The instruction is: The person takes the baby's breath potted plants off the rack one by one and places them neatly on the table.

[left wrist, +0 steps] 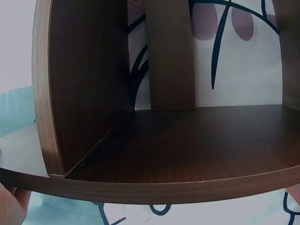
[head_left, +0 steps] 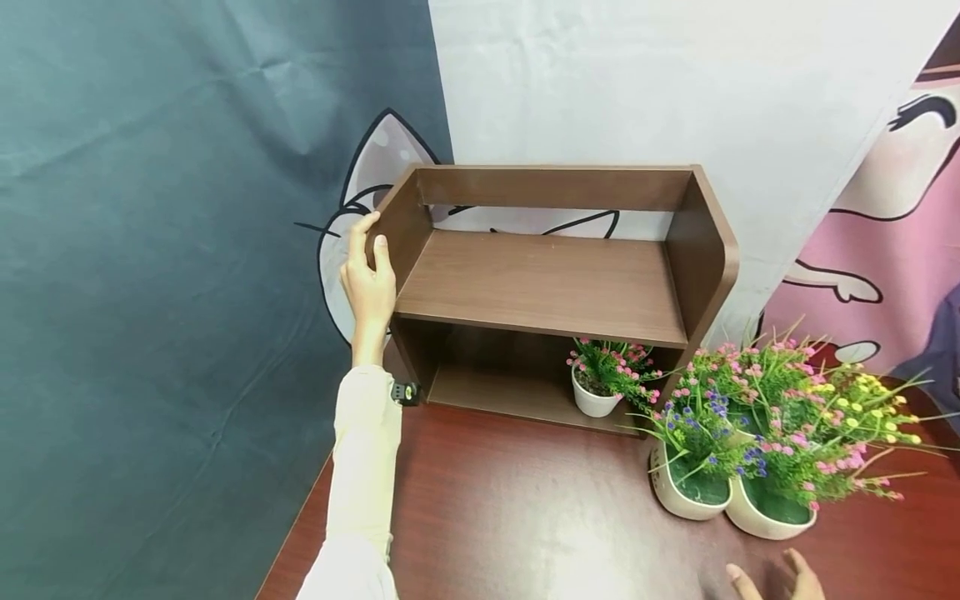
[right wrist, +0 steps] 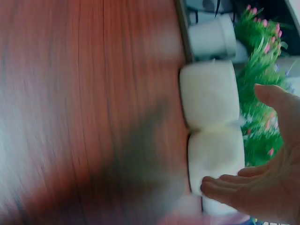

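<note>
My left hand (head_left: 370, 279) touches the left side panel of a brown two-tier shelf (head_left: 547, 279), its fingers reaching up along the panel's edge. In the left wrist view only bits of that hand (left wrist: 13, 206) show beyond the dark board (left wrist: 187, 187). Low at the right of the head view, my right hand (head_left: 780, 579) is partly cut off by the frame. Thumb and fingers stand apart on this hand (right wrist: 267, 183) in the right wrist view, near cream flowerpots (right wrist: 211, 93), with nothing held. One pot has blue flowers (head_left: 701, 425); others have pink flowers (head_left: 813, 454) and yellow flowers (head_left: 862, 408).
A white pot with pink flowers (head_left: 596, 400) stands at the right of the shelf's lower tier. The shelf stands on a glossy reddish wooden table (head_left: 510, 500). Behind it hangs a white cloth (head_left: 637, 83) with cartoon prints, and a teal cloth (head_left: 187, 250) covers the left.
</note>
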`<state>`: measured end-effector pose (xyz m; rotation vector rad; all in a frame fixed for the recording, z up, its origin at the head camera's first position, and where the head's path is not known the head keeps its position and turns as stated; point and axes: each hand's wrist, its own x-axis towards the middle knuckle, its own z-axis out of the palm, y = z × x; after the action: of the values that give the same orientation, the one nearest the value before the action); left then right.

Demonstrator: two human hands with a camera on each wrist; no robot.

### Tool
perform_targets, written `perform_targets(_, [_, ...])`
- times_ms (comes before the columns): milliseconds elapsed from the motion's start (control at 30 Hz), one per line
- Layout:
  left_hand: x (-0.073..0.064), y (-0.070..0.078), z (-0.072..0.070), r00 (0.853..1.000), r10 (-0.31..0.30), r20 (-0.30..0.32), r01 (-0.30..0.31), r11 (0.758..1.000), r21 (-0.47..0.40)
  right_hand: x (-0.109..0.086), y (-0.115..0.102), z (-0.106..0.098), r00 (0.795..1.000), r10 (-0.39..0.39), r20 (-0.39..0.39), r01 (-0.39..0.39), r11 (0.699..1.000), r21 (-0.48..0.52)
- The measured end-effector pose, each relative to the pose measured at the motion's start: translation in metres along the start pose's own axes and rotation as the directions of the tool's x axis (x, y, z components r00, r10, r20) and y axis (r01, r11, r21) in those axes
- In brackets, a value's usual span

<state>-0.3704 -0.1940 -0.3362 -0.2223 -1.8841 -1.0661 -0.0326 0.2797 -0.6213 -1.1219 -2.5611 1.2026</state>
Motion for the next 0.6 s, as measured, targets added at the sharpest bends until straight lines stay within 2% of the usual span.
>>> perform_targets(67, [0.0, -0.001, 0.0, 1.0, 0.004, 0.002, -0.004, 1.0, 0.0, -0.006, 0.003, 0.012, 1.0, 0.004, 0.024, -0.005, 1.0, 0.023])
perform_targets(167, [0.0, 0.0, 0.001, 1.0, 0.003, 0.005, -0.003, 1.0, -0.005, -0.02, -0.004, 0.027, 0.995, -0.045, 0.085, 0.036, 0.994, 0.103])
perform_targets(333, [-0.001, 0.001, 0.0, 1.0, -0.002, 0.007, 0.002, 1.0, -0.022, -0.047, -0.03, 0.047, 0.971, -0.219, 0.096, 0.207, 0.971, 0.122])
perform_targets(467, [-0.002, 0.001, -0.001, 1.0, -0.002, 0.003, 0.002, 1.0, -0.021, -0.061, -0.047, 0.061, 0.934, -0.352, 0.066, 0.349, 0.936, 0.044])
perform_targets(600, [0.0, 0.002, 0.0, 1.0, 0.002, -0.001, -0.002, 1.0, -0.019, -0.071, -0.069, 0.07, 0.88, -0.474, 0.029, 0.475, 0.879, -0.04])
